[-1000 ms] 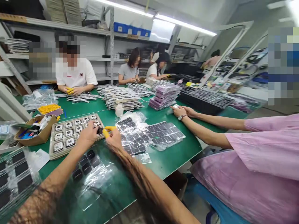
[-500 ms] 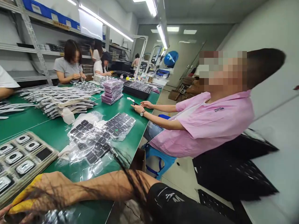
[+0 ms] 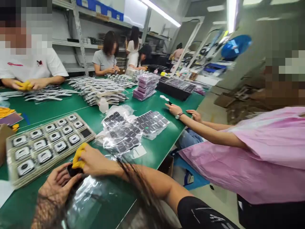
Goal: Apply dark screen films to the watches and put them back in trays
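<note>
My left hand (image 3: 56, 183) is curled around a small black watch case (image 3: 74, 170), palm side up, at the near edge of the table. My right hand (image 3: 95, 160), with yellow finger cots on its fingertips, pinches the same piece from above. The fingers hide much of it. Just beyond both hands lies a beige plastic tray (image 3: 91, 138) with rows of silver-rimmed watch cases (image 3: 45, 156), each with a round black centre. One slot at its right end shows a plain dark square. Clear plastic film (image 3: 95, 194) lies beneath my right forearm.
Plastic sheets of black square stickers (image 3: 124, 133) lie right of the tray. Behind are a white bottle (image 3: 103, 105), piled pale straps (image 3: 97, 90), purple packs (image 3: 145, 87) and a black crate (image 3: 176, 88). A co-worker in pink (image 3: 250, 152) sits close on the right; others sit across.
The view has swung left and down, bringing the whole tray and both my hands into sight. My hands stay together at the small piece.
</note>
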Demonstrator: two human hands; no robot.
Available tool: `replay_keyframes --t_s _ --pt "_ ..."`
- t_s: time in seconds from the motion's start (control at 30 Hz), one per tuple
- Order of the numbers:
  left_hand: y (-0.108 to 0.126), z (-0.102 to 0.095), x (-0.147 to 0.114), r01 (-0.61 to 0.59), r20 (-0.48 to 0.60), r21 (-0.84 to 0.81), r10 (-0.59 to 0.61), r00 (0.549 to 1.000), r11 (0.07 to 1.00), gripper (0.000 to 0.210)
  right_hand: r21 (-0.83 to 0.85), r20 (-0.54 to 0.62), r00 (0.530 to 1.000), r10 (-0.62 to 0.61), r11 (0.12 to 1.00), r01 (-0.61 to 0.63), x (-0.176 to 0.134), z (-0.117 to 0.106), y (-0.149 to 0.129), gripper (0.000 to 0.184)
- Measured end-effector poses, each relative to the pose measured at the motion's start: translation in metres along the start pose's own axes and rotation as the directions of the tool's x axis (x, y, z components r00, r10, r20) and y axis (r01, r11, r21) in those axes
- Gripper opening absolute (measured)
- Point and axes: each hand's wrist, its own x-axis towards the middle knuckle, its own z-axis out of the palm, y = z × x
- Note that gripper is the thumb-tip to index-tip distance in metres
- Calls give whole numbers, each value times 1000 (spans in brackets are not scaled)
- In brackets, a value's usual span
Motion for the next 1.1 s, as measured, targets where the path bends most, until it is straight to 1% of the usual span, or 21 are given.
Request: replay_keyframes --t_s 0.03,0.07,0.1,0.17,0.23,0.27,0.3,0.4,0.47,0.5,0.57,0.63,0.7,0.73,0.77,0.8,0.87,0.93,0.97,1.03,1.1 --pt "10 2 -2 63 -77 -179 -78 994 982 49 16 54 999 -2 1000 2 -4 -15 2 14" --pt "19 3 -4 105 -66 -310 -132 989 945 53 26 104 995 0 1000 -3 -7 -30 7 11" --pt "28 4 -6 123 -64 -377 -158 985 918 55 24 144 990 9 1000 -13 -8 -45 13 7" --pt "40 5 -10 133 -78 -420 -181 980 898 56 -27 169 984 58 998 -54 -7 -67 30 14" --pt "44 6 -14 143 -61 -414 -184 981 899 58 -109 84 991 108 989 -99 -5 -77 45 20" --pt "43 6 -15 148 -47 -409 -183 982 900 59 -146 16 992 124 982 -121 -4 -78 51 17" --pt "42 6 -17 153 -32 -405 -181 983 901 61 -180 -62 989 136 973 -145 -2 -77 55 14" --pt "35 7 -20 173 6 -401 -186 982 899 67 -256 -252 955 156 941 -221 1 -70 65 15" --pt "33 9 -21 188 30 -408 -193 981 894 69 -285 -313 936 158 925 -251 2 -66 69 12" --pt "33 10 -21 193 41 -416 -193 980 889 69 -290 -332 932 146 924 -248 2 -66 69 13" --pt "34 12 -21 197 58 -445 -192 980 873 67 -289 -347 934 82 938 -189 -1 -62 66 19" --pt "35 13 -20 204 70 -490 -195 978 847 67 -277 -303 953 -16 958 -72 -6 -49 57 19" --pt "37 12 -20 228 99 -536 -207 973 813 69 -246 -177 975 -136 965 90 -10 -26 48 18" --pt "39 12 -20 244 116 -558 -216 969 793 71 -221 -102 974 -204 959 178 -11 -12 45 19" --pt "41 11 -21 259 131 -577 -225 965 775 72 -194 -48 958 -284 943 270 -11 1 45 19" --pt "43 11 -21 271 138 -592 -236 962 759 73 -179 -38 934 -355 922 343 -10 12 46 16" --pt "48 9 -22 280 126 -605 -258 958 745 75 -164 -85 879 -469 877 452 -9 28 54 10" --pt "52 9 -23 286 115 -594 -272 955 752 75 -136 -107 834 -541 839 526 -8 34 66 11" --pt "53 9 -23 291 119 -587 -275 954 755 74 -116 -101 822 -560 827 550 -7 35 71 13" --pt "54 10 -23 305 132 -588 -283 950 749 69 -91 -109 825 -554 832 547 -7 34 78 13" --pt "55 11 -22 310 125 -607 -298 946 731 65 -89 -163 835 -525 851 518 -8 35 80 7"
